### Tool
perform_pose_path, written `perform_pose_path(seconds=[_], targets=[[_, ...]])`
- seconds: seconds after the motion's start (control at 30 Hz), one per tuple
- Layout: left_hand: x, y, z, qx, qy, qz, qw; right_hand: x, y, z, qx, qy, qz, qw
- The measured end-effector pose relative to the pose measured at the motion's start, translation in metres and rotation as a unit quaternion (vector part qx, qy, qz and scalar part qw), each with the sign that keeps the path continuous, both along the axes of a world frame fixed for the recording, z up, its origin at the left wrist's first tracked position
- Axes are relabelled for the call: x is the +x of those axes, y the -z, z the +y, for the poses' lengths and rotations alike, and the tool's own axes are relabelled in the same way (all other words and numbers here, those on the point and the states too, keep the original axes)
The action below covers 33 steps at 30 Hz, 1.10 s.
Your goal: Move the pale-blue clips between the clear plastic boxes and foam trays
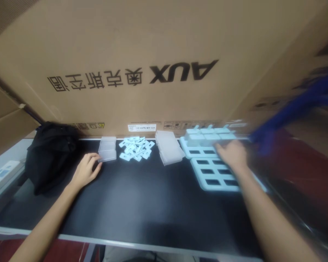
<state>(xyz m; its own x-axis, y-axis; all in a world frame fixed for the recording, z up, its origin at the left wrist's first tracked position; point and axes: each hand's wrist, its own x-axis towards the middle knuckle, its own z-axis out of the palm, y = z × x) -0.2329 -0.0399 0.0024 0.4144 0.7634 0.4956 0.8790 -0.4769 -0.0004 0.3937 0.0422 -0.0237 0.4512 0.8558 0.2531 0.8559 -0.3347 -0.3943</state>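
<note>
My left hand [86,170] rests on the black table, its curled fingertips touching the front edge of a small stack of clear plastic cases [107,149]. My right hand [232,154] lies over a pale slotted tray [211,174], fingers reaching toward the small white blocks [206,136] standing in the tray behind it. The right side of the view is smeared by motion, so the right fingers are unclear. A loose pile of small white flat parts [136,147] lies between the two hands, with a second stack of clear cases [168,147] beside it.
A large cardboard box [158,62] printed AUX stands along the back of the table [142,207]. A black bag [50,154] sits at the left. A power strip [1,176] lies far left. A blurred blue shape [295,109] shows at right.
</note>
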Motion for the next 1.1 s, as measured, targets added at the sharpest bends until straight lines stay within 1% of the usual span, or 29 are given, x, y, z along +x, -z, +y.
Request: perform_pose_path(seconds=[0.1,0.2,0.27,0.33,0.4,0.43,0.5,0.57,0.63,0.73,0.77,0.83,0.9,0.97,1.1], targets=[[0.000,0.001,-0.001,-0.008,0.006,0.003,1.000,-0.014,-0.017,-0.008,-0.022,0.036,-0.004,0.999],[0.001,0.000,-0.002,-0.012,0.014,0.006,1.000,-0.021,-0.037,-0.015,-0.046,0.034,0.027,0.998],[0.004,-0.002,-0.004,-0.010,0.021,0.011,1.000,-0.021,-0.049,-0.020,-0.044,0.045,0.049,0.997],[0.009,-0.005,-0.006,-0.009,0.032,0.021,0.999,-0.022,-0.060,-0.026,-0.025,0.072,0.062,0.995],[0.020,-0.010,-0.008,-0.016,0.047,0.031,0.998,-0.025,-0.071,-0.032,0.005,0.096,0.064,0.993],[0.028,-0.012,-0.010,-0.024,0.057,0.034,0.998,-0.029,-0.076,-0.036,0.024,0.098,0.063,0.993],[0.048,-0.017,-0.013,-0.046,0.085,0.034,0.995,-0.042,-0.084,-0.045,0.064,0.071,0.056,0.994],[0.075,-0.021,-0.017,-0.076,0.119,0.024,0.990,-0.061,-0.090,-0.054,0.097,0.018,0.050,0.994],[0.106,-0.024,-0.020,-0.107,0.145,-0.002,0.984,-0.082,-0.091,-0.062,0.109,-0.049,0.054,0.991],[0.155,-0.024,-0.023,-0.165,0.173,-0.052,0.970,-0.109,-0.084,-0.070,0.095,-0.137,0.082,0.983],[0.170,-0.023,-0.022,-0.187,0.177,-0.073,0.963,-0.115,-0.081,-0.071,0.088,-0.156,0.092,0.980],[0.195,-0.019,-0.018,-0.232,0.169,-0.104,0.952,-0.123,-0.073,-0.072,0.076,-0.171,0.105,0.977],[0.213,-0.014,-0.012,-0.263,0.149,-0.128,0.945,-0.127,-0.066,-0.071,0.061,-0.170,0.116,0.977],[0.224,-0.008,-0.006,-0.284,0.129,-0.135,0.940,-0.128,-0.061,-0.071,0.041,-0.168,0.129,0.976],[0.233,0.002,-0.001,-0.306,0.111,-0.109,0.939,-0.128,-0.055,-0.071,0.008,-0.176,0.147,0.973]])
